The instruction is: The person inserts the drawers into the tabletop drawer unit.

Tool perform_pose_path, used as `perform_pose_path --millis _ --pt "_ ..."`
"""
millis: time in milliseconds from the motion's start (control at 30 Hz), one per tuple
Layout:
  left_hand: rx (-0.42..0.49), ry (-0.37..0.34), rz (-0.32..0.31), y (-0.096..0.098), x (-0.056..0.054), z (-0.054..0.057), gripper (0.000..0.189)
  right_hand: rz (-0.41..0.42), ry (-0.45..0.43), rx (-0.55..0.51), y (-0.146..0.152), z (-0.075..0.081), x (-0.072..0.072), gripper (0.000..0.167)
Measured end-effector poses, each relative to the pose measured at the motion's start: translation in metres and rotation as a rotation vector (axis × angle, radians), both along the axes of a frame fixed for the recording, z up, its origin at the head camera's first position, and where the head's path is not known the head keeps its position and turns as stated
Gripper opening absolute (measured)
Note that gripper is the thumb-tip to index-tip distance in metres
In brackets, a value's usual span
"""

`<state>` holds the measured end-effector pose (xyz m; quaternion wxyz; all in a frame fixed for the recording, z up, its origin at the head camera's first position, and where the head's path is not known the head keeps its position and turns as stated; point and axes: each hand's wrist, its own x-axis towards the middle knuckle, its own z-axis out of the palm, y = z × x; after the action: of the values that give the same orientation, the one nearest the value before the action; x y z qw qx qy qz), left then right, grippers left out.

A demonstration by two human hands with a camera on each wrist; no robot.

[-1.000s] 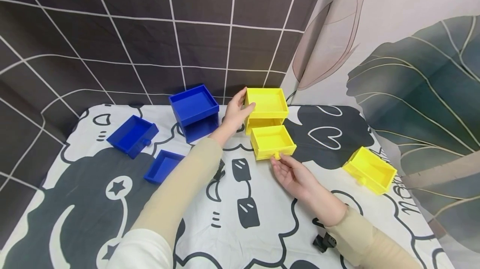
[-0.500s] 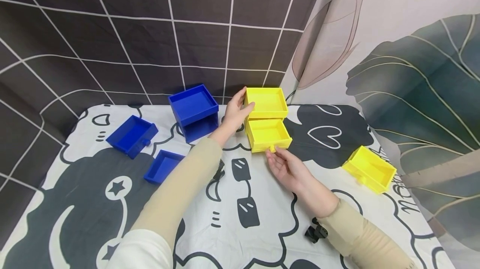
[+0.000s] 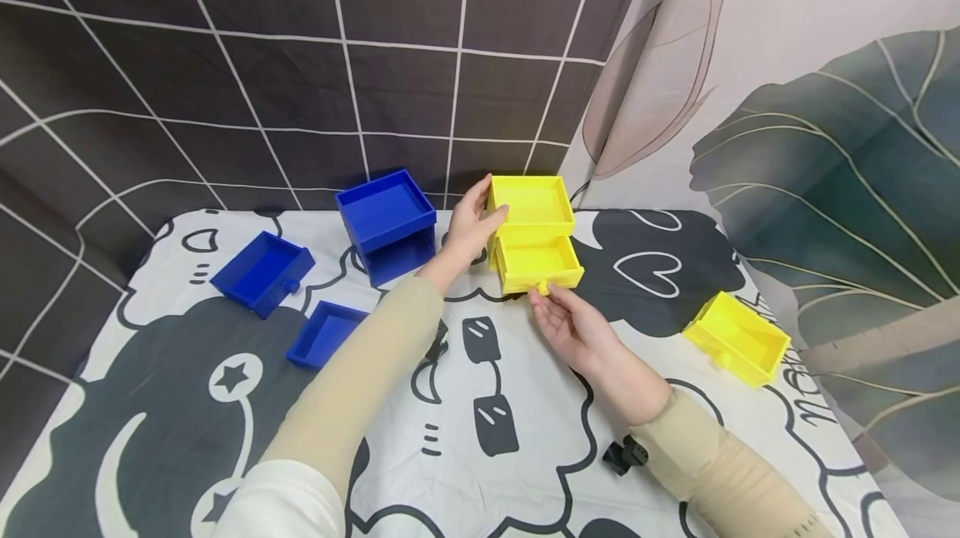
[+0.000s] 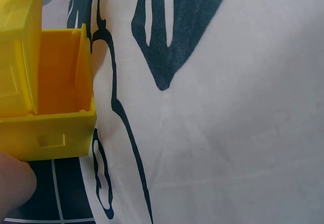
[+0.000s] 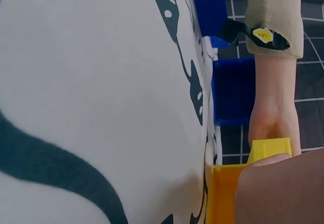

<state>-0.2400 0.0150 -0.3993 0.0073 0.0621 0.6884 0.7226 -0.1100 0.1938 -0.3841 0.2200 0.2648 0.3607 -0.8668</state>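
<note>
- Two grips: your left hand [image 3: 471,226] clamps the yellow cabinet [image 3: 534,198];
- your right hand [image 3: 576,328] pinches the drawer [image 3: 538,256] by its knob [image 3: 543,286];
- the drawer juts out in front.

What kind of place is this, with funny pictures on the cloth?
Maybe a corner of a room at home, but I can't be sure: a cartoon cloth is spread under the yellow box, a dark grid backdrop stands behind, and a leafy print rises on the right.

Patterned cloth [image 3: 420,480] bears a blue cabinet [image 3: 386,209], two blue drawers [image 3: 262,273], a yellow cabinet [image 3: 531,200] and a yellow drawer [image 3: 738,340].
</note>
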Motion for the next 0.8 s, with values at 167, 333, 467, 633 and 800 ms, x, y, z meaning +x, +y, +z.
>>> perform_pose_path --millis 167,333,467,633,800 --pt "-0.004 0.005 -0.003 0.000 0.002 0.002 0.067 -0.013 -0.002 0.006 -0.003 -0.002 -0.006 0.019" --pt "-0.010 0.005 0.000 0.000 0.002 0.002 0.067 -0.013 0.021 0.010 -0.005 -0.004 -0.014 0.015" --pt "-0.017 0.003 -0.001 0.000 0.001 0.000 0.067 -0.007 0.025 0.013 -0.007 -0.006 -0.022 0.015" --pt "-0.019 0.005 -0.002 -0.002 0.001 0.000 0.067 -0.014 0.022 -0.001 -0.013 -0.007 -0.032 0.014" --pt "-0.002 0.006 -0.002 -0.001 0.001 0.001 0.067 -0.037 0.019 -0.005 -0.017 -0.008 -0.043 0.013"
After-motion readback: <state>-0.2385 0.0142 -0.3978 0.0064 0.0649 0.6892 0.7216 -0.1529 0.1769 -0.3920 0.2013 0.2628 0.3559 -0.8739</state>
